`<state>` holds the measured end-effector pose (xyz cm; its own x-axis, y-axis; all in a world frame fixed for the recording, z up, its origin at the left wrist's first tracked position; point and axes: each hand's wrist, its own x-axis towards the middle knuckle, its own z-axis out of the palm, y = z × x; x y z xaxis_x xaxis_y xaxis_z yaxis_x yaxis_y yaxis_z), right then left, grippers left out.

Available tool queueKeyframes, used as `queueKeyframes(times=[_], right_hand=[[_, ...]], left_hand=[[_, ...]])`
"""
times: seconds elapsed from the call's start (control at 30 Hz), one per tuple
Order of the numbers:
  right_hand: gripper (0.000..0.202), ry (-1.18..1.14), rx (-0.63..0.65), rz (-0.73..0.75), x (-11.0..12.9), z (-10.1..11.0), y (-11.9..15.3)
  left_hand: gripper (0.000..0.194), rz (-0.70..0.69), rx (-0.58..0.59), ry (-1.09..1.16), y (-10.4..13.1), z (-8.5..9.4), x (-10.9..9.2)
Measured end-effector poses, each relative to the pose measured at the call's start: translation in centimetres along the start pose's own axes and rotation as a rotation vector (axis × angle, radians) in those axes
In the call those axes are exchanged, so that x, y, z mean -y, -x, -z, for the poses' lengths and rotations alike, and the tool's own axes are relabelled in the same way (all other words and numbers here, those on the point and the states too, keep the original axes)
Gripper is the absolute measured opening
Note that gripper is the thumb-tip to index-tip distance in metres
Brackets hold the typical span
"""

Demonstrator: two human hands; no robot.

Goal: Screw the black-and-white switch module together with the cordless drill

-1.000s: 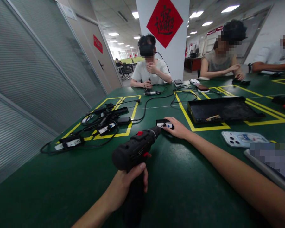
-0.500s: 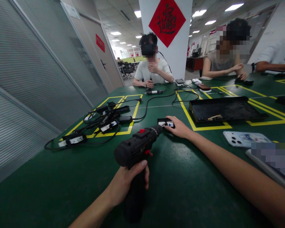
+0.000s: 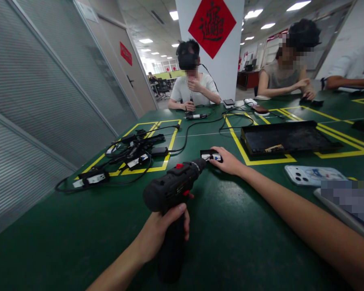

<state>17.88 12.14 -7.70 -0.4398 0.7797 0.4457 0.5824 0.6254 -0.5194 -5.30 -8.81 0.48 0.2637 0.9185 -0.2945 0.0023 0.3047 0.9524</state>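
Observation:
A black cordless drill [image 3: 170, 186] with red buttons is gripped by its handle in my left hand [image 3: 166, 228]. Its chuck points away from me, and the tip reaches a small black box-like part [image 3: 204, 153] with a white label, lying on the green table [image 3: 115, 238]. The fingers of my right hand [image 3: 227, 161] are closed on the right end of that part, right beside the drill's tip. Whether the bit touches the part or only overlaps it in view I cannot tell.
Left lies a heap of black power adapters and cables [image 3: 136, 151]. A black tray [image 3: 279, 139] stands on the right, near a phone [image 3: 314, 176] and a silver-edged device [image 3: 330, 206]. Across the table sit people with headsets [image 3: 188, 60], and a pen-like tool [image 3: 197, 116] lies before one.
The view has shifted very slightly. Both hands, the drill and the small black part keep practically the same places relative to each other.

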Motion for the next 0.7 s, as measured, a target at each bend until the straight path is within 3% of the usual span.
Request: queueKeyframes(times=[0.23, 0.4, 0.5, 0.7], right_hand=[[0.053, 0.000, 0.001, 0.009, 0.0, 0.0, -0.1], [0.051, 0.001, -0.005, 0.017, 0.0, 0.0, 0.0], [0.051, 0.000, -0.009, 0.016, 0.0, 0.0, 0.0], [0.049, 0.001, -0.025, 0.033, 0.0, 0.0, 0.0]], left_hand=[[0.030, 0.005, 0.007, -0.029, -0.1, 0.2, 0.1], [0.035, -0.002, 0.022, -0.065, -0.2, 0.4, 0.5], [0.024, -0.035, 0.028, -0.032, -0.4, 0.3, 0.2], [0.030, -0.017, 0.053, -0.014, -0.3, -0.1, -0.5]])
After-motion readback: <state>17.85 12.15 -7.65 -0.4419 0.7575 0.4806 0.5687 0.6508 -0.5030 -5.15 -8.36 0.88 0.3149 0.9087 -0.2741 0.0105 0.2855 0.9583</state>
